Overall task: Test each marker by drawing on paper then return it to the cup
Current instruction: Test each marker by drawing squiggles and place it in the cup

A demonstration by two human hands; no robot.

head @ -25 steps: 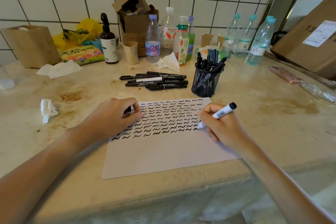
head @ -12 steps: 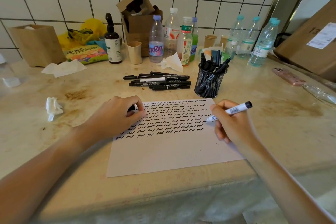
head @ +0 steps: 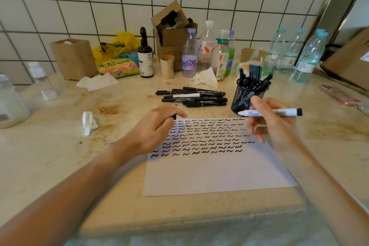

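One marker (head: 269,112) pinched in right hand (head: 273,124) above paper (head: 209,168), lying level, tip pointing left. Left hand (head: 157,128) curled around black cap (head: 174,117). One mesh cup (head: 246,98); roughly seven loose markers (head: 193,97) alongside.

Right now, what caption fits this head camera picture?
Right hand lifts a white marker above scribbled paper; left hand holds its cap.
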